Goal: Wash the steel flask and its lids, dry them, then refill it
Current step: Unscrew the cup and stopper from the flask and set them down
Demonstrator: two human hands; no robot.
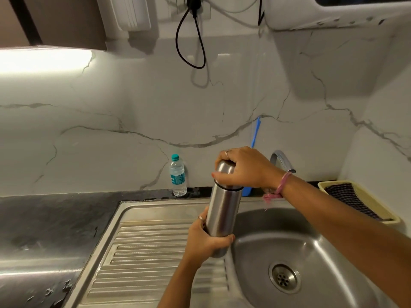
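The steel flask [222, 210] is held nearly upright in the air over the left edge of the sink bowl [311, 258]. My left hand [205, 241] is wrapped around its lower part. My right hand [242, 167] grips the rounded steel cap [223, 168] on top, fingers curled over it. The cap sits on the flask, with a dark ring showing at the joint. The flask's base is hidden behind my left fingers.
A ribbed steel drainboard [144, 252] lies left of the bowl. The tap [281, 161] rises behind my right wrist, with a blue brush [254, 134] against the wall. A small plastic water bottle [177, 175] stands at the backsplash. A yellow basket [360, 203] with a dark cloth sits right.
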